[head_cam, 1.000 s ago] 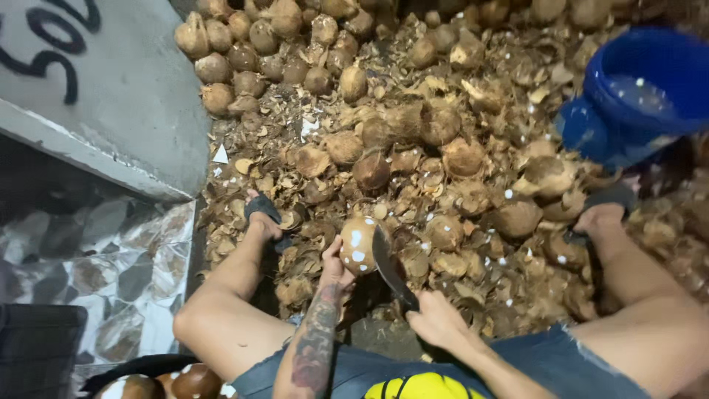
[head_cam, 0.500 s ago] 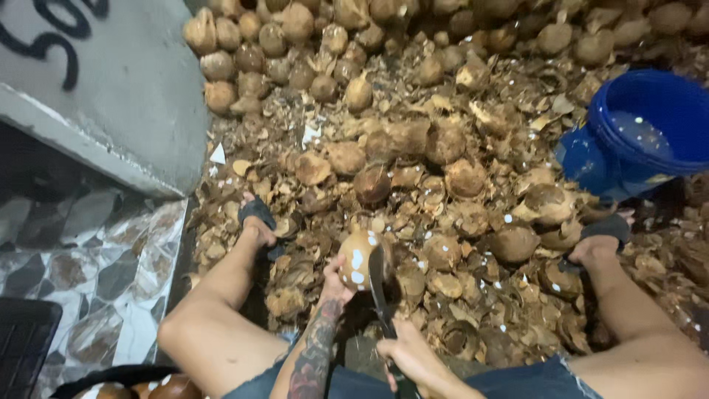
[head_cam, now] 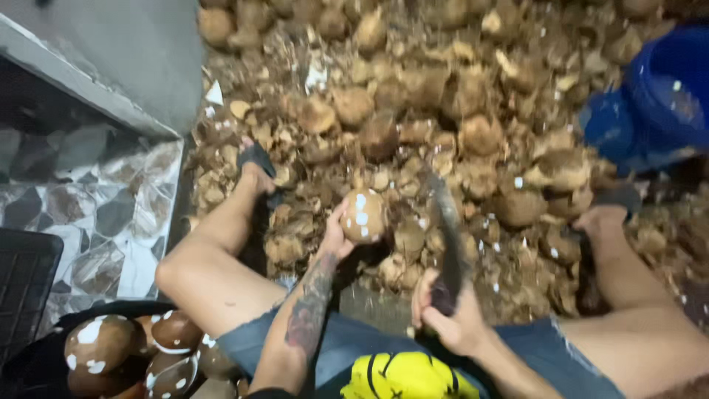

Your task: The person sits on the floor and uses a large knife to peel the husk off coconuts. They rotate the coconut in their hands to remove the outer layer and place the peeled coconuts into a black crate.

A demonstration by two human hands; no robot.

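My left hand (head_cam: 337,235) grips a brown coconut (head_cam: 363,216) with white patches where its shell is chipped off, held out between my knees. My right hand (head_cam: 450,314) is closed on the handle of a dark, broad knife (head_cam: 446,222), whose blade is raised and points away from me just right of the coconut. I sit with both legs spread, my feet in dark sandals (head_cam: 257,157) resting on the husk pile.
A heap of coconut husks and shell pieces (head_cam: 473,111) covers the ground ahead. A blue tub (head_cam: 657,96) sits at the right. A dark basket (head_cam: 44,355) with several peeled coconuts (head_cam: 103,341) stands at my lower left, beside a stone-patterned floor and a grey concrete ledge (head_cam: 96,59).
The view has tilted down and moved closer. The knife has swung up from under the coconut, its blade now raised to the coconut's right; my left hand still holds the coconut.
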